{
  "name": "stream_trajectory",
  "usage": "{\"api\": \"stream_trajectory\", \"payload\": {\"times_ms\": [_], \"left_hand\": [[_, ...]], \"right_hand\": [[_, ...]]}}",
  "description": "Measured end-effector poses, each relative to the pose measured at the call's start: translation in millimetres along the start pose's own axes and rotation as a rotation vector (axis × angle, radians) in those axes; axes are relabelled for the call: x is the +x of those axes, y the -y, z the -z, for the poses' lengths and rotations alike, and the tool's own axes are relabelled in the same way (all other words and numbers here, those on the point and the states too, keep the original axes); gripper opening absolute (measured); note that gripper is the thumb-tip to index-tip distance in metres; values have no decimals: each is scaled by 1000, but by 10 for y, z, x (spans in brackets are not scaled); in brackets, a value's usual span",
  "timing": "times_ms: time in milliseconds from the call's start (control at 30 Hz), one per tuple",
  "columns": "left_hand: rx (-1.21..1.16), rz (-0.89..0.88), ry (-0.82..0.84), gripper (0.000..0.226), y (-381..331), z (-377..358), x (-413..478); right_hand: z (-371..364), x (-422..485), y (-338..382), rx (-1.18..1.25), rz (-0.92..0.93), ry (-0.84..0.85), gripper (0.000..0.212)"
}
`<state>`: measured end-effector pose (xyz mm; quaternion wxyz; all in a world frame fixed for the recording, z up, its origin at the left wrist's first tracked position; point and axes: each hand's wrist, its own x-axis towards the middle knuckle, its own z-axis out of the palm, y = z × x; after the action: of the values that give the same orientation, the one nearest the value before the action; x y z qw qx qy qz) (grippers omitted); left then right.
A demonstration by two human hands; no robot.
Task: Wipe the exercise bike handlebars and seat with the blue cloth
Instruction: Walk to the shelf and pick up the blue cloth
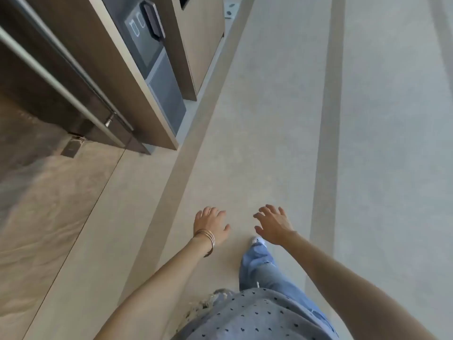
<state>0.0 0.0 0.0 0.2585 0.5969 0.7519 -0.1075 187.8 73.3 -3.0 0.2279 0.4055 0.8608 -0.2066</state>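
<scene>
Neither the exercise bike nor the blue cloth is in view. My left hand (211, 223) is stretched out in front of me, fingers apart, holding nothing; thin bangles circle its wrist. My right hand (273, 223) is held out beside it, also spread with nothing in it. Both hover over a pale floor (245, 143). Below them I see my leg in light blue jeans (259, 263) with a white shoe tip.
A wooden wall unit (103, 57) with a dark panel and a black handle (153, 19) stands at the left. A door with a long metal bar (56, 82) is further left. Pale floor with grey stripes runs ahead and to the right.
</scene>
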Motion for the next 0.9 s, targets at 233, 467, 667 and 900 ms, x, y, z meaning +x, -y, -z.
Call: {"api": "stream_trajectory", "payload": {"times_ms": [233, 467, 667, 900], "left_hand": [[-16, 20, -13, 49, -317, 505, 860], [-29, 26, -23, 44, -264, 852, 1654], [-20, 23, -31, 46, 19, 1396, 2566], [-10, 0, -47, 50, 375, 2233, 3639]], "right_hand": [[603, 618, -688, -35, 44, -45, 46], [1033, 1328, -1045, -52, 27, -21, 46], [1608, 2177, -1171, -45, 3, -25, 48], [2592, 3228, -1184, -25, -5, -98, 47]]}}
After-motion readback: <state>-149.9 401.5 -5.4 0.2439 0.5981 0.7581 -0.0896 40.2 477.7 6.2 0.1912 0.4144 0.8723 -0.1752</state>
